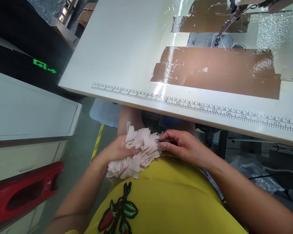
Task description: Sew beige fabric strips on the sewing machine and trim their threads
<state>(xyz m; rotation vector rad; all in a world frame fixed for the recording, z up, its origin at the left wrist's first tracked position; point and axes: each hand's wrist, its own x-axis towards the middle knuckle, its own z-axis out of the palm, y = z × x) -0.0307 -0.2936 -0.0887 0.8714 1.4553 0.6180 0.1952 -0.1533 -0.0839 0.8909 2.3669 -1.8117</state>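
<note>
A bunched stack of small pale pink fabric pieces point(146, 139) lies in my lap, its many edges ruffled and overlapping. My left hand point(118, 149) is closed around its left side, with the thumb pressed across the top. At the right end of the fabric, my right hand point(179, 143) pinches a pair of thread snips point(159, 140). Their dark pointed tips touch the fabric or sit just above it; which of the two I cannot tell. My fingers hide the rest of the snips.
Ahead is a white sewing table point(117, 48) with a printed ruler point(190, 104) along its front edge. Brown tape point(217, 71) lies around the sewing machine needle area point(217, 40). A red plastic stool point(21, 193) stands at the left.
</note>
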